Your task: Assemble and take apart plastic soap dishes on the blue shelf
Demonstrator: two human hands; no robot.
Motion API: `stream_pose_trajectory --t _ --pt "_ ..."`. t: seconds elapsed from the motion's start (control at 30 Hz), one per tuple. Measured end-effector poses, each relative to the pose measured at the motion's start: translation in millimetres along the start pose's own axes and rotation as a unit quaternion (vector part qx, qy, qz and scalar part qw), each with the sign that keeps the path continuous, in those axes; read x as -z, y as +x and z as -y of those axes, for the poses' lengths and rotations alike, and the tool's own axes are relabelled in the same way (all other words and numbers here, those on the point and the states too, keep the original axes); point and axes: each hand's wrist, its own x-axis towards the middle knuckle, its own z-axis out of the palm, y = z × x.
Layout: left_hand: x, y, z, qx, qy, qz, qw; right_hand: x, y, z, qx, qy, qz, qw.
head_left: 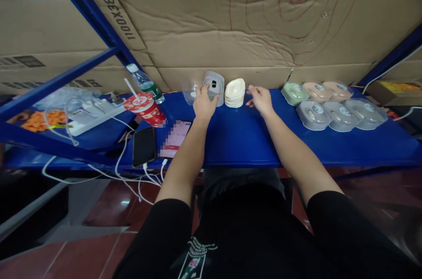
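Observation:
My left hand reaches over the near side of a grey translucent container, its thumb and fingers apart; whether it touches the container is hard to tell. Beside it, to the left, are clear round plastic lids or cups. A stack of cream-coloured containers stands between my two hands. Just right of that stack is my right hand, its fingers curled toward the thumb, too small to show whether anything is between them.
Lidded green, peach and grey containers sit at the right. At the left are a red cup, a water bottle, two phones with cables, and a power strip. Cardboard backs the blue table.

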Motion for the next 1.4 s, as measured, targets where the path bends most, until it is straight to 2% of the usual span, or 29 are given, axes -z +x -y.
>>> stream_pose_trajectory --t 0.17,0.3,0.43,0.8,0.9,0.97,1.07,1.17,1.27,1.33,1.4 --pt "-0.5 3.4 7.5 -0.015 -0.018 -0.026 0.999 1.1 -4.5 -7.1 0.064 -0.135 0.044 0.988" --pt "-1.7 5.8 12.4 -0.026 -0.035 -0.045 0.998 2.5 -5.2 -8.6 0.068 -0.189 0.076 0.977" --pt "0.2 4.9 10.8 -0.033 -0.041 -0.049 0.997 2.5 -4.8 -10.0 0.106 -0.24 0.092 0.961" --pt "2.9 2.6 5.6 -0.011 -0.031 -0.054 0.998 4.0 -2.8 -21.4 0.177 -0.278 0.114 0.937" --pt "1.2 3.1 6.5 -0.002 -0.029 -0.045 0.999 9.2 -2.0 -14.5 0.166 -0.306 0.093 0.933" --pt "-1.0 4.2 8.9 -0.002 -0.031 -0.039 0.999 19.1 0.5 -7.5 0.145 -0.339 0.039 0.929" --pt "-5.2 6.6 14.1 0.007 -0.026 -0.032 0.999 45.9 7.7 -0.3 0.076 -0.383 -0.074 0.918" --pt "-9.2 8.5 18.2 0.012 -0.024 -0.035 0.999 79.2 15.9 -2.1 -0.002 -0.41 -0.139 0.901" --pt "-11.0 8.2 19.0 0.004 -0.038 -0.046 0.998 101.4 20.1 -9.6 -0.062 -0.441 -0.143 0.884" --pt "-10.0 7.1 17.3 0.001 -0.044 -0.051 0.998 103.6 19.4 -13.5 -0.084 -0.468 -0.114 0.872" --pt "-7.6 5.6 14.4 0.003 -0.044 -0.053 0.998 96.7 16.5 -14.9 -0.076 -0.494 -0.083 0.862"
